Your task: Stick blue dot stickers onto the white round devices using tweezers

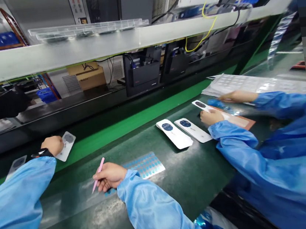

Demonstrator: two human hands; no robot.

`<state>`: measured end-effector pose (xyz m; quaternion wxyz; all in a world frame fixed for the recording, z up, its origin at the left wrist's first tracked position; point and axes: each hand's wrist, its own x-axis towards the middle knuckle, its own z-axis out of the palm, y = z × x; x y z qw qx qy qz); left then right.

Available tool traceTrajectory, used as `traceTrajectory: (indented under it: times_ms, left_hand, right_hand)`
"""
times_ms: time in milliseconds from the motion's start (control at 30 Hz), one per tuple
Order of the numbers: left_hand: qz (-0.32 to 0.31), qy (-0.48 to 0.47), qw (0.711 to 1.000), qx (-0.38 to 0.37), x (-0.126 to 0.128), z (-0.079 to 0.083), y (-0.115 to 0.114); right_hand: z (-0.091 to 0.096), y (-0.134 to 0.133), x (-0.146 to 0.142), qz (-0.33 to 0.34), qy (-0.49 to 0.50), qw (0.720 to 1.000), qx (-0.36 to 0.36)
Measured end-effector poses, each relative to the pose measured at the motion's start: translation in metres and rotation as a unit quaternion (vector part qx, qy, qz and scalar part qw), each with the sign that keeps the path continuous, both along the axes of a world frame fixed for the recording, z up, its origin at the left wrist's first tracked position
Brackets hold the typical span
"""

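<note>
My left hand, closed, with a dark band at the wrist, is at the far left on a pale phone back cover with a round camera ring; its fingertips are partly hidden. Another such cover lies partly behind my left sleeve. Pink tweezers are pinched in my right hand, tips pointing down just above the dark green work surface. Under and beside this hand lies a sheet of small blue round stickers. To its right rest a stack of white phone back covers and a single similar cover.
At the right, a co-worker in blue sleeves holds a white phone cover and blue film over a brownish board. White trays are stacked behind. A white shelf beam crosses above the bench, with a yellow cable hanging down.
</note>
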<state>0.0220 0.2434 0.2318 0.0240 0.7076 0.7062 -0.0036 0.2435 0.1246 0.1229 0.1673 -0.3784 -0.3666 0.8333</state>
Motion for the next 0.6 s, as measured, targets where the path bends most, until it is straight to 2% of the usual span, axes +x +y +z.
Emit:
traceTrajectory:
  times_ms: [100, 167, 233, 400, 500, 600]
  left_hand:
    - [0.049, -0.030, 0.998, 0.014, -0.009, 0.016, -0.039]
    - [0.070, -0.061, 0.995, 0.023, -0.011, 0.013, -0.075]
    - [0.085, -0.096, 0.991, 0.028, -0.010, -0.002, -0.115]
    - [0.085, -0.188, 0.978, 0.013, 0.005, -0.055, -0.208]
    - [0.038, -0.242, 0.969, -0.027, 0.015, -0.076, -0.238]
    - [-0.020, -0.244, 0.967, -0.067, 0.017, -0.090, -0.246]
  right_hand:
    - [0.007, -0.003, -0.001, -0.016, -0.015, 1.000, 0.009]
    - [0.013, -0.005, 0.001, -0.038, -0.018, 0.999, 0.025]
    - [0.017, -0.007, 0.006, -0.073, -0.017, 0.996, 0.044]
    - [0.020, -0.006, 0.025, -0.169, -0.051, 0.981, 0.078]
    - [0.017, -0.003, 0.034, -0.186, -0.095, 0.971, 0.120]
    - [0.010, -0.002, 0.039, -0.164, -0.134, 0.962, 0.174]
